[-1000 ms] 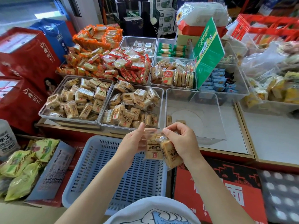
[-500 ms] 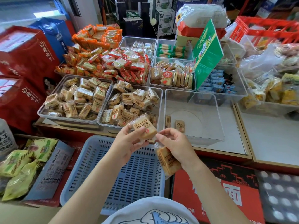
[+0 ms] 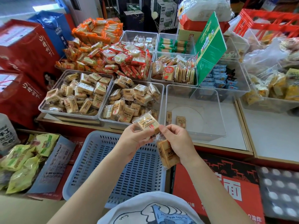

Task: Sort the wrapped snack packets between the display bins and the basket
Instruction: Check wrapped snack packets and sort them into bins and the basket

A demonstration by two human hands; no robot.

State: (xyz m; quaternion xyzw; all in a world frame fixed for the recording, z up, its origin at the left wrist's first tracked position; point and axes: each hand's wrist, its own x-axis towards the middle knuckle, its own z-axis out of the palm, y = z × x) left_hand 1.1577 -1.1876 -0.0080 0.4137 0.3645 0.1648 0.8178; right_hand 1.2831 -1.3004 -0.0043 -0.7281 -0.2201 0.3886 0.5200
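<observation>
The left hand (image 3: pixel 134 141) pinches one tan biscuit packet in clear wrap (image 3: pixel 148 122) between thumb and fingers, so the left grip is grasping that packet. The right hand (image 3: pixel 177 141) touches the packet's right end with its thumb tip while its curled fingers hold a second tan wrapped packet (image 3: pixel 168 155), which hangs below the palm; the right grip is grasping this second packet. Both grips sit above the far edge of the pale blue slotted plastic basket (image 3: pixel 123 172), just in front of the table. Directly beyond the left grip stands a clear plastic display bin filled with matching tan packets (image 3: pixel 129 102), with a similar full bin (image 3: pixel 76 92) to its left. Beyond the right grip stands a clear, nearly bare bin (image 3: pixel 194 110) containing two small tan packets (image 3: pixel 180 121) near its front wall.
</observation>
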